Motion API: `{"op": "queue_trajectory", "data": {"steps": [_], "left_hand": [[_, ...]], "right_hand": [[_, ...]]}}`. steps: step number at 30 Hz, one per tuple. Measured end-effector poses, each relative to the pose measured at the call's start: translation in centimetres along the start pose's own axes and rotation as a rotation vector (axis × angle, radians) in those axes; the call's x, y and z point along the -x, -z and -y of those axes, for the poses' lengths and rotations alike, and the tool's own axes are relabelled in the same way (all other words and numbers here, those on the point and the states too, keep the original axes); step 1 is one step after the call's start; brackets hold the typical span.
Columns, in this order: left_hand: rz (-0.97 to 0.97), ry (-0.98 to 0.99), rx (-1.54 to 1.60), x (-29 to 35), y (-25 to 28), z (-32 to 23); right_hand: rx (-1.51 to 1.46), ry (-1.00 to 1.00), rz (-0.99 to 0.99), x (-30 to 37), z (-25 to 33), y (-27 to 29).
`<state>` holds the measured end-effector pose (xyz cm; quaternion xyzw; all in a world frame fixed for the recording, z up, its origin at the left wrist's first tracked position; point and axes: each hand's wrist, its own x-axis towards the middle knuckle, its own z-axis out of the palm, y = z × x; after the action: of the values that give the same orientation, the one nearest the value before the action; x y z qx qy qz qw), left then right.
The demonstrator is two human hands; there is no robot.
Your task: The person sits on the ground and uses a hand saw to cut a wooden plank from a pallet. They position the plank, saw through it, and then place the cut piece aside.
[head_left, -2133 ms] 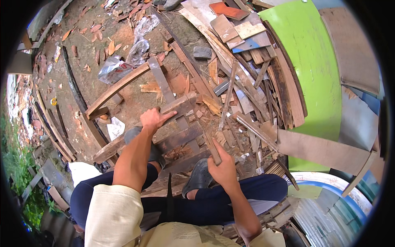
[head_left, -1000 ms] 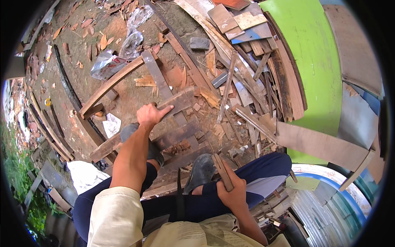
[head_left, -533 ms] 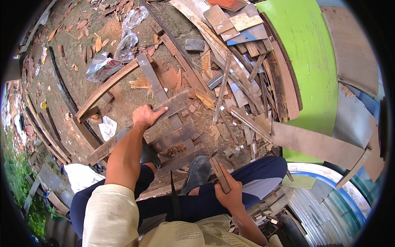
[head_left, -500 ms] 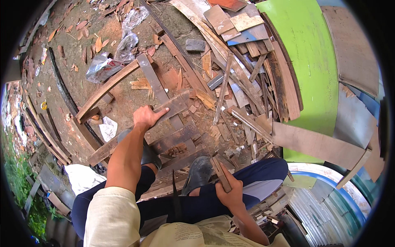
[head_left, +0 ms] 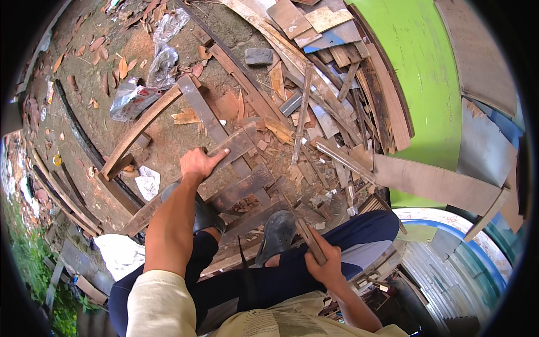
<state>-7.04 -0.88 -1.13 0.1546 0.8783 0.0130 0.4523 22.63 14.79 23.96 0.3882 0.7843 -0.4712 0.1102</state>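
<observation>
My left hand presses down on a weathered wooden plank, its fingers curled over the near edge and its thumb laid along the top. The plank slants across a framework of nailed boards on the ground. My right hand is closed around a wooden handle, held over my right thigh. A thin dark strip, like a blade seen edge-on, runs from the handle toward the boards; its exact kind is hard to make out. Beside the boards rest my feet in dark clogs.
Scrap wood lies heaped at the upper right, beside a lime-green panel. A grey stone block, clear plastic bags and dry leaves lie on the dirt. A white sack sits left of my legs.
My right hand has tilted the wooden-handled tool, and its thin dark length now shows beyond the handle. My left hand stays on the plank. The whole view has shifted slightly.
</observation>
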Motion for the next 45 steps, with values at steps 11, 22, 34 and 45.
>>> {"op": "queue_trajectory", "data": {"steps": [11,22,34,45], "left_hand": [[0.006,-0.013,0.042,-0.1,0.5,0.4],[0.017,-0.041,0.033,-0.3,0.5,-0.6],[0.045,-0.043,0.017,-0.1,1.4,-1.6],[-0.017,-0.029,0.059,-0.2,0.1,-0.2]], "right_hand": [[0.012,-0.021,-0.006,-3.3,-1.8,-3.2],[-0.126,0.044,-0.106,-16.3,-3.9,-10.9],[-0.297,0.096,-0.101,-16.9,-7.1,-11.5],[0.026,0.244,-0.120,-3.6,-9.2,-5.9]]}}
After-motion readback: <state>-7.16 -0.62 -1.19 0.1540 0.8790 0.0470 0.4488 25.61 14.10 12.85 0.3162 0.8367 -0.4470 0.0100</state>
